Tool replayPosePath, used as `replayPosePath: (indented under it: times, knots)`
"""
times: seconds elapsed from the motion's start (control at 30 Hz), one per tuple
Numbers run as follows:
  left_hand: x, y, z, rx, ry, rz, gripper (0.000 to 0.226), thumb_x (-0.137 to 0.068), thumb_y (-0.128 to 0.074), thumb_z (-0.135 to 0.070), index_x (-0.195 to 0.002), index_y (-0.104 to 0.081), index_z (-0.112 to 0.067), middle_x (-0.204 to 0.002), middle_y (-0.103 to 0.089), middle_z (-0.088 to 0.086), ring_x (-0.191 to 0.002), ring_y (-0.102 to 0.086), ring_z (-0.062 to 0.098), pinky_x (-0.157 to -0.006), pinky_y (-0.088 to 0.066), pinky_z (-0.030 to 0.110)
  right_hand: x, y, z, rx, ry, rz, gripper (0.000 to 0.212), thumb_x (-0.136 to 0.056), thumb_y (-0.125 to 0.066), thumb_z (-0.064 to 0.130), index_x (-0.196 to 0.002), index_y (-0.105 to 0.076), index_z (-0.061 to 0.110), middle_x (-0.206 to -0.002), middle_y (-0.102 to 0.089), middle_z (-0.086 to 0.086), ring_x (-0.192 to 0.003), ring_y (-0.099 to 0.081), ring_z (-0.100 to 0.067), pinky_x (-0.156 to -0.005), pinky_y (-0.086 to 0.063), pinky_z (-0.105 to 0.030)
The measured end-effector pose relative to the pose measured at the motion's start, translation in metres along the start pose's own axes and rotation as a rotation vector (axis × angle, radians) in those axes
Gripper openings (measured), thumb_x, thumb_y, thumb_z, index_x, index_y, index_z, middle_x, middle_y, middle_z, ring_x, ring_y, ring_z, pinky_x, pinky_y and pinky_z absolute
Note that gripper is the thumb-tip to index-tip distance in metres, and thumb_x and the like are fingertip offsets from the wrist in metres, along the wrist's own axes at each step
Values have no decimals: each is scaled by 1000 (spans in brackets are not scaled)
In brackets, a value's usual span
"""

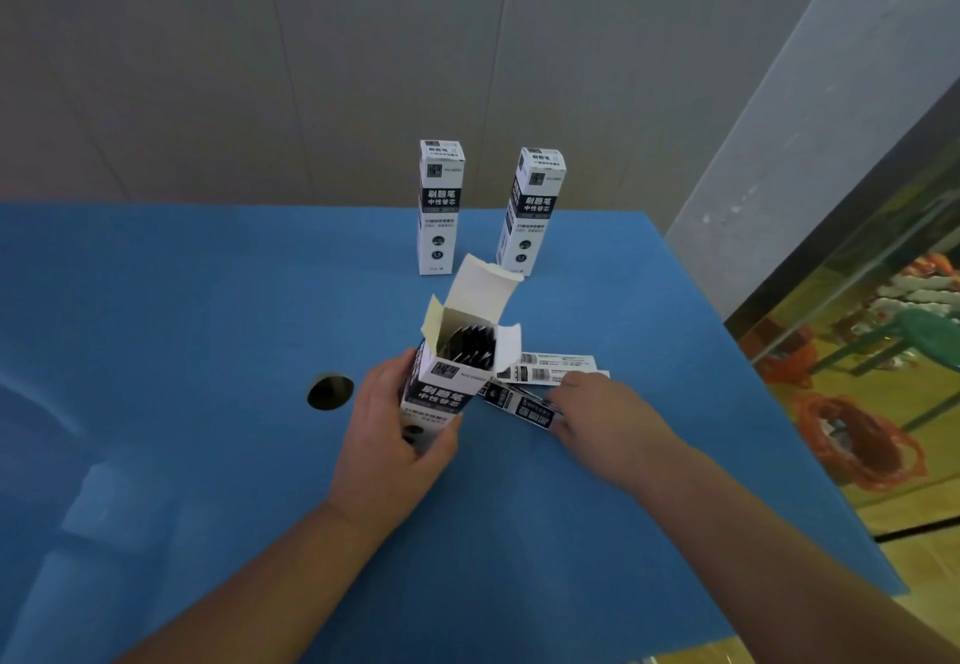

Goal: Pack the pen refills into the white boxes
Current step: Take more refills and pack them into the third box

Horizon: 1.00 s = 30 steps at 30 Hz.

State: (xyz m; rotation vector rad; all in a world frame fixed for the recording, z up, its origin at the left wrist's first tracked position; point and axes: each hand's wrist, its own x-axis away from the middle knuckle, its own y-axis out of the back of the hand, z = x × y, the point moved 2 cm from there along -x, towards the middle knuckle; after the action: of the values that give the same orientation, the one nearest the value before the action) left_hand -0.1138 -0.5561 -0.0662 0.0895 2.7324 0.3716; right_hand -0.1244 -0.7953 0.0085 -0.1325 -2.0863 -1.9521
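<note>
My left hand (395, 429) grips an open white box (451, 382) with black print, held upright near the middle of the blue table, its top flaps spread. Dark refill packs show inside its mouth. To its right, flat refill packs (550, 369) lie on the table. My right hand (597, 416) rests on them and its fingers pinch the nearest dark pack (524, 406). Two closed white boxes (439, 208) (531, 211) stand upright farther back.
The blue table (208, 325) has a round dark hole (330, 392) left of my left hand. Its right edge runs diagonally past my right arm, with a floor and orange netting (857, 445) beyond. A grey wall stands behind the table.
</note>
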Motion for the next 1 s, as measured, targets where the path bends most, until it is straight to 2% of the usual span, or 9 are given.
replayPosePath:
  times: [0.17, 0.33, 0.47, 0.57, 0.67, 0.77, 0.83, 0.93, 1.0]
  knots:
    - [0, 1, -1, -10, -8, 1, 68, -84, -74, -41, -139, -39, -60, -129, -58, -6, -120, -63, 26, -96, -57, 58, 3, 0, 2, -32, -44, -21, 23, -93, -48, 22, -106, -66, 17, -109, -60, -1, -104, -59, -25, -79, -54, -35]
    - [0, 2, 0, -13, 5, 5, 69, -84, -74, -41, -141, -39, -58, -130, -58, -4, -122, -62, 25, -99, -56, 57, 2, 5, -1, -68, -75, -57, 12, -92, -52, 23, -92, -63, 18, -99, -60, -2, -94, -60, -26, -71, -49, -33]
    - [1, 1, -3, -20, 4, 10, 69, -84, -74, -41, -139, -38, -61, -131, -57, -7, -124, -62, 24, -99, -56, 56, 3, 14, -5, -143, -107, -116, 23, -96, -53, 26, -76, -57, 15, -84, -55, -2, -78, -58, -25, -63, -50, -36]
    - [1, 2, -5, -35, -10, 0, 71, -83, -73, -43, -138, -35, -67, -132, -56, -9, -125, -61, 22, -101, -55, 56, 6, 30, -7, -334, -162, -164, 32, -95, -61, 28, -70, -58, 8, -77, -57, -11, -72, -58, -32, -65, -50, -45]
    - [0, 2, -6, -45, 0, 8, 70, -83, -72, -43, -137, -36, -67, -132, -57, -9, -125, -61, 21, -102, -55, 55, 9, 46, -11, -565, -218, -224, 33, -95, -65, 32, -74, -66, 7, -82, -60, -18, -74, -59, -32, -63, -46, -40]
    - [0, 2, -6, -41, 1, 1, 68, -83, -72, -42, -138, -38, -64, -130, -57, -12, -124, -61, 22, -101, -54, 56, 16, 56, -15, -923, -297, -254, 20, -94, -69, 31, -79, -74, 19, -80, -74, -2, -71, -67, -16, -61, -46, -28]
    - [0, 2, -5, -33, -6, 1, 68, -83, -72, -40, -138, -40, -63, -130, -57, -15, -124, -61, 23, -100, -54, 57, 22, 64, -14, -1081, -279, -273, 14, -93, -71, 27, -81, -77, 23, -79, -78, 9, -71, -71, -5, -66, -50, -26]
    - [0, 2, -2, -28, -2, 5, 68, -83, -74, -40, -140, -41, -60, -131, -56, -20, -125, -61, 23, -99, -55, 57, 29, 81, -13, -1278, -200, -351, 9, -91, -74, 21, -86, -79, 16, -86, -80, -1, -85, -75, -22, -87, -57, -40]
    - [0, 1, 1, -18, 11, 5, 68, -83, -74, -39, -140, -43, -58, -131, -56, -20, -125, -61, 23, -99, -56, 57, 36, 93, -10, -1391, -122, -422, 6, -90, -75, 20, -88, -81, 19, -89, -80, -4, -84, -77, -25, -90, -58, -44]
